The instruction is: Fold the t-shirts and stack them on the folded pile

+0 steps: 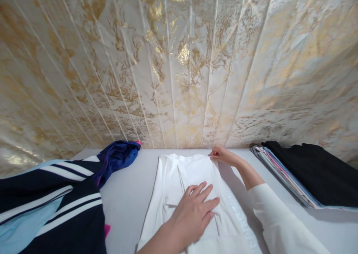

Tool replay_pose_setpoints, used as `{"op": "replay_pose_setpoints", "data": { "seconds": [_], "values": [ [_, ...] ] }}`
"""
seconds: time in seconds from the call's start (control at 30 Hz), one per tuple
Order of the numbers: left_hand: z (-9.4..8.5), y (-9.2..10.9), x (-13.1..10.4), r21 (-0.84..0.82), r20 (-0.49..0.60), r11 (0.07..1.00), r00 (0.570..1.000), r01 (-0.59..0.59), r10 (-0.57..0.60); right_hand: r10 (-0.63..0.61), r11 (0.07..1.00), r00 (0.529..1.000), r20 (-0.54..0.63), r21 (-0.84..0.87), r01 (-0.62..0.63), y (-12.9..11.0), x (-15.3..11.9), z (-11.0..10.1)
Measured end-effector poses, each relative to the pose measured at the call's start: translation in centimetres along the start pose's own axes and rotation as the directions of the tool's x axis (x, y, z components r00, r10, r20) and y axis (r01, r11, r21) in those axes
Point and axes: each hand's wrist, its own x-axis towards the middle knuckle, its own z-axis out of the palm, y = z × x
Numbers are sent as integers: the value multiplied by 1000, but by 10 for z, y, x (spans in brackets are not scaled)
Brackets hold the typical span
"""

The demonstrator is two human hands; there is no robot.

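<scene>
A white garment (195,172) lies lengthwise on the pale table surface, partly folded, with creases down its middle. My left hand (194,211) rests on it near the centre, fingers spread and palm down. At the garment's far right corner, my right hand (220,155) pinches the edge of the cloth between thumb and fingers. The garment's near end runs out of view at the bottom.
Dark navy clothing with white stripes (75,216) lies heaped at the left, beside a shiny blue-purple cloth (119,159). A stack of folded clothes with a black one (313,172) on top sits at the right. Behind the table (125,194) hangs a gold-patterned curtain (173,79).
</scene>
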Motion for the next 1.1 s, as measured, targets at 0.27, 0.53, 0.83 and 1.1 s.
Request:
{"op": "replay_pose_setpoints", "data": {
  "seconds": [0.27,0.53,0.83,1.1],
  "values": [
    [1,-4,0,-26,-13,1000,1000,6,-7,-69,995,985,-156,-83,57,-9,-2,10],
    [2,1,4,-141,-177,988,981,59,-84,-98,992,928,-360,-105,64,-53,-40,43],
    [-27,-71,-13,197,-220,868,883,457,-415,-8,917,975,-221,-391,-81,-86,-76,95],
    [-12,-86,-27,301,-233,791,846,532,-480,89,879,976,-199,-444,-171,-95,-74,84]
  ]
}}
